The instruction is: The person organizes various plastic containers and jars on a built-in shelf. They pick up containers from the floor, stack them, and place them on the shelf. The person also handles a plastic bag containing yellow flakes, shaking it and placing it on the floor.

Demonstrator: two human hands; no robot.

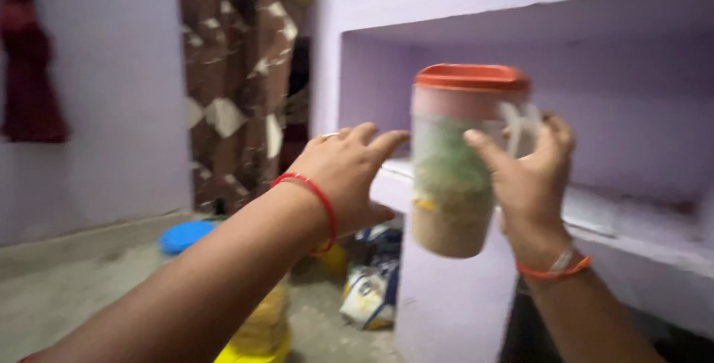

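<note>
Both forearms fill the lower part of the head view, reaching up toward a lilac wall shelf [632,233]. At the end of the one on that side, the right hand [532,184] grips a clear plastic jar [452,184] by its pale side handle, thumb pressed against the jar's front and the other fingers wrapped around the handle behind it; an orange band circles that wrist. Upright and raised off any surface, the jar hangs in the air in front of the shelf's open niche, just above the level of its ledge. It has an orange-red lid [471,77] seated on top, and through the blurred wall something green shows above a brownish layer at the bottom. Just beside the jar, the left hand [346,177] is spread and loose, fingers [387,141] stretched toward the jar's side without clearly touching it; a red thread sits on that wrist and a ring on one finger. Lower down, on the floor [67,288], lie a blue round lid [184,235], a yellow container [260,333] and some printed packets [370,288]. A brown patterned curtain [238,73] hangs beyond them.
</note>
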